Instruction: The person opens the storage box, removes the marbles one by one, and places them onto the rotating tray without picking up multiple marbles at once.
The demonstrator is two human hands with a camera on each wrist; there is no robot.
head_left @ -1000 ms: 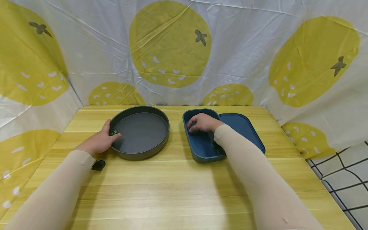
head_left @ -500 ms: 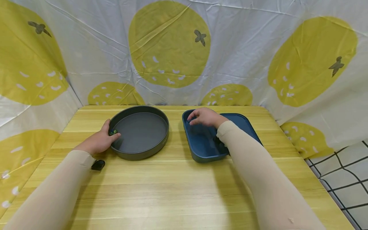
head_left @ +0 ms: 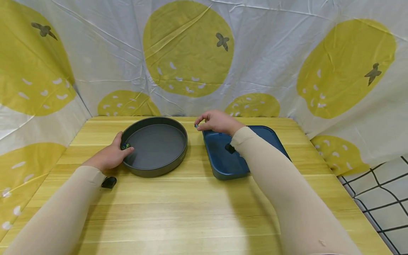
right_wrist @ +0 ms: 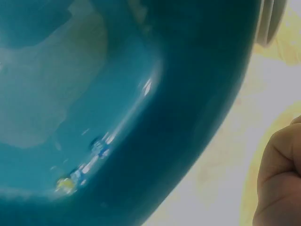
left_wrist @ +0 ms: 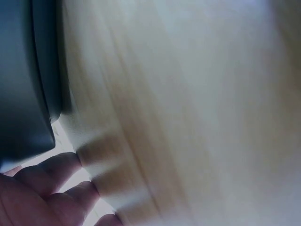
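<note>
A round dark-grey pan (head_left: 156,145) stands at the left of the table. My left hand (head_left: 106,154) holds its left rim, thumb over the inside and fingers outside; the left wrist view catches those fingers (left_wrist: 61,172) below the pan's wall. Several small glass marbles (head_left: 126,146) lie inside by the thumb. My right hand (head_left: 218,122) pinches a small bluish marble (head_left: 196,125) just past the far left corner of a deep blue rectangular box (head_left: 223,157). In the right wrist view, marbles (right_wrist: 99,147) sit in a corner of that box.
A shallow blue lid or tray (head_left: 267,136) lies right of the box, partly behind the right forearm. The wooden table (head_left: 178,212) ends at a patterned curtain (head_left: 188,49) behind. Small black wrist devices (head_left: 109,182) hang under both wrists.
My right hand has risen out of the blue box and moved left past its far rim, and a marble now shows at its fingertips. The left hand stays on the pan.
</note>
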